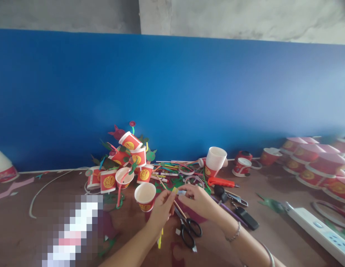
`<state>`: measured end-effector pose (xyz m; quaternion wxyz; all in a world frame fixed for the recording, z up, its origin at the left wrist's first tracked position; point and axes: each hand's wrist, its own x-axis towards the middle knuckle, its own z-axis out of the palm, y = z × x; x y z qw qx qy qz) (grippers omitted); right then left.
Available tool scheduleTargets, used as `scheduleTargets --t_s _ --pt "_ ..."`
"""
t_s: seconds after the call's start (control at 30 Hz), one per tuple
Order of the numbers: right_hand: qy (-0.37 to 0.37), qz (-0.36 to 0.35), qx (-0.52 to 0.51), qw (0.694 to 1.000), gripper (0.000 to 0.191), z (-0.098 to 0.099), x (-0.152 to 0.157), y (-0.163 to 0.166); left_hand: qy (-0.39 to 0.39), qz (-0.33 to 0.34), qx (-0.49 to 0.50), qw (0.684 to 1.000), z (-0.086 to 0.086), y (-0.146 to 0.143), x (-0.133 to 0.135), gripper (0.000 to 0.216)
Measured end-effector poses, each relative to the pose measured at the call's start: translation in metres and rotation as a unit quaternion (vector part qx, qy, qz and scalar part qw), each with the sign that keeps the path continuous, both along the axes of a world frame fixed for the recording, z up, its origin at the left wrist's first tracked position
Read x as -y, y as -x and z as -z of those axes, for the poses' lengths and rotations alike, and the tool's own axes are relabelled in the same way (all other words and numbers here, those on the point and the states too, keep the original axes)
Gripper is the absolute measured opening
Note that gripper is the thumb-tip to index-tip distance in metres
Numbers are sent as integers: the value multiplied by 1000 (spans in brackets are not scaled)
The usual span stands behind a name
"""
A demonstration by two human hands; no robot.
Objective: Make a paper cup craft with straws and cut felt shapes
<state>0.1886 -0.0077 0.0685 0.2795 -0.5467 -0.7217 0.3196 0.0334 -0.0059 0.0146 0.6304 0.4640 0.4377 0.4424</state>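
Note:
My left hand point(160, 211) and my right hand point(197, 200) meet above the brown table point(272, 230), both pinched on a small pale piece with a yellow tip point(179, 191). A yellow straw point(160, 239) hangs below my left hand. Just left of my hands stands a red paper cup point(145, 197), open side up. Black scissors point(189, 229) lie on the table under my hands. A thin wooden stick point(179, 207) runs between my hands.
A pile of red paper cups with green and pink cut-outs point(124, 159) sits behind. Coloured straws point(172, 168), a red utility knife point(222, 182), keys point(230, 196), a white power strip point(317, 228), stacked red bowls point(314, 163) at right, blue wall behind.

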Motion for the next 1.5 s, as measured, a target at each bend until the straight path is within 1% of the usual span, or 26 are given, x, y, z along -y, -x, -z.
scheduleTargets --t_s 0.1,0.17,0.3,0.4,0.57,0.63,0.73,0.77,0.9,0.97,1.07,1.2,1.33,1.4,1.5 --pt "20 -4 -35 999 29 1 0 2 -49 18 9 999 6 -1 -3 42" --pt "26 -3 -50 998 30 -1 0 3 -77 18 -6 997 5 -1 -2 39" --pt "-12 -13 -52 999 36 -4 2 4 -110 7 -41 993 -3 0 3 35" --pt "-28 -18 -51 998 39 -4 4 4 -110 2 -46 993 -6 0 6 37" --pt "-32 -3 -57 998 38 -2 3 6 -84 9 -30 996 1 -2 5 38" --pt "-6 -4 -73 997 35 -1 2 6 -69 7 -11 998 2 -2 3 40" --pt "49 -28 -93 994 25 2 1 4 -56 -21 17 998 0 -1 1 42" --pt "54 -33 -91 994 25 3 1 4 -54 -32 21 998 -1 0 0 43" --pt "11 -16 -55 998 45 7 -1 1 -41 -51 28 997 -5 0 1 46" --pt "6 -15 -35 999 46 5 -1 0 -37 -54 29 997 -6 0 2 46" --pt "15 -23 2 1000 40 1 1 0 -38 -54 22 998 -7 -1 4 46" --pt "20 -18 41 999 32 -4 2 -2 -40 -35 37 998 -6 -3 6 45" --pt "62 -52 13 997 24 -2 1 -5 -38 6 74 997 -7 -3 6 45" --pt "69 -64 -8 996 22 2 -2 -7 -18 30 71 997 -10 -2 7 44" --pt "86 -64 -45 993 22 10 -6 -9 40 73 35 996 -16 1 10 44"
